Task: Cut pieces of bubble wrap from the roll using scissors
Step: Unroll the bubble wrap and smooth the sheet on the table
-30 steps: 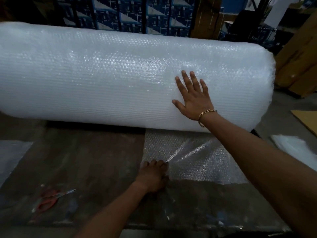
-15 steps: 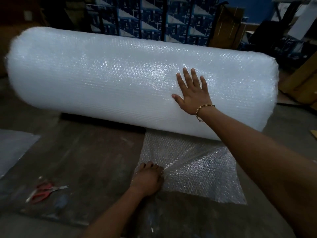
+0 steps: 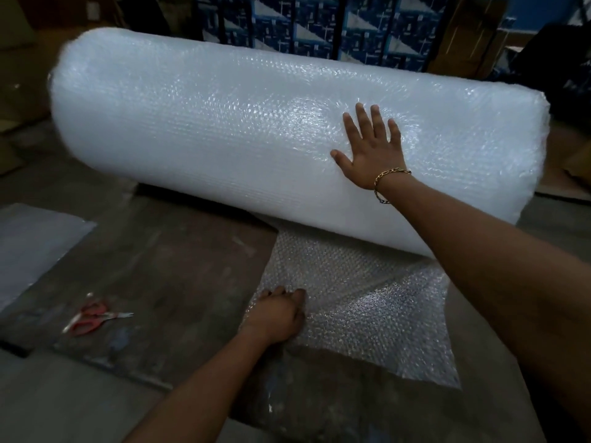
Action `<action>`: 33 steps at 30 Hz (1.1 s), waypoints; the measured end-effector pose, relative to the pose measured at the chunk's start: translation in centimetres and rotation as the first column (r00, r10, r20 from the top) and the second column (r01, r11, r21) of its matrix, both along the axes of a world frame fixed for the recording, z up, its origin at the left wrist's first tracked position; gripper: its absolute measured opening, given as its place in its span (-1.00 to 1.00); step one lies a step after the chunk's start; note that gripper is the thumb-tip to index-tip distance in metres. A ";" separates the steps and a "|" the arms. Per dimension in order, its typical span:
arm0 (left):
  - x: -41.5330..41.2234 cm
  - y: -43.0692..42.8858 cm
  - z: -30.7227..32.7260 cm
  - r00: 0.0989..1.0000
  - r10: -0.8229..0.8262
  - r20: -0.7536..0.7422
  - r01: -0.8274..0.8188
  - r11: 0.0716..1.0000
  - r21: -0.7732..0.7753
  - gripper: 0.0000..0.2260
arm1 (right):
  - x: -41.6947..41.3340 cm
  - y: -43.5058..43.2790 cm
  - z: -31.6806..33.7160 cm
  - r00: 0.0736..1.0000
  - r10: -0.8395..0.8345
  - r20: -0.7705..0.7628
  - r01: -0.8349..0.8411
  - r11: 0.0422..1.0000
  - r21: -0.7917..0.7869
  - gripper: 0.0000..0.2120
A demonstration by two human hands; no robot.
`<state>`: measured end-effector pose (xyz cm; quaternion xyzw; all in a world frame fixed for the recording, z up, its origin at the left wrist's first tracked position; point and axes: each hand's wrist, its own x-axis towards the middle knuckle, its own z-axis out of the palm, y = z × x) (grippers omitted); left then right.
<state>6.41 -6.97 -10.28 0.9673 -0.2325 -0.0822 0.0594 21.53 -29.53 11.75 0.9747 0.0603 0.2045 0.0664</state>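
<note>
A big white roll of bubble wrap [image 3: 224, 132] lies on its side across the floor. A loose sheet [image 3: 367, 302] runs out from under its right part towards me. My right hand [image 3: 371, 151], a gold chain on the wrist, presses flat on the roll's front with fingers spread. My left hand [image 3: 278, 314] grips the sheet's left edge with curled fingers, and the wrap is bunched there. Red-handled scissors [image 3: 96, 318] lie on the floor to the left, apart from both hands.
A flat pale sheet [image 3: 35, 247] lies on the floor at far left. Stacked blue and white boxes [image 3: 319, 24] stand behind the roll. Brown cardboard [image 3: 572, 174] lies at the right, and more leans at the back.
More of the loose sheet lies out on the floor and its near edge is closer to me. The view has shifted left, showing the roll's left end. Both hands keep their places.
</note>
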 end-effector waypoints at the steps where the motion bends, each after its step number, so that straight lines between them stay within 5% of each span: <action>1: 0.1 0.0 -0.1 1.000 -0.005 -0.004 0.005 1.000 0.009 -0.55 | 0.0 0.0 0.1 1.000 -0.001 -0.003 0.001 1.000 0.005 -0.27; 10: 2.0 0.0 -1.3 0.991 -0.117 0.064 0.116 0.993 0.024 -0.36 | 0.3 0.1 0.7 1.000 -0.029 0.012 0.029 1.000 -0.009 -0.29; 20: 4.4 -0.8 -1.2 0.970 -0.147 -0.193 0.161 0.985 0.060 -0.31 | 2.1 -0.3 0.8 0.991 -0.119 0.061 0.118 0.993 0.018 -0.32; 33: 5.9 -1.2 -1.5 0.988 -0.150 -0.047 0.148 0.988 -0.035 -0.37 | 4.2 -1.2 0.5 0.984 -0.152 0.098 0.147 0.988 0.057 -0.32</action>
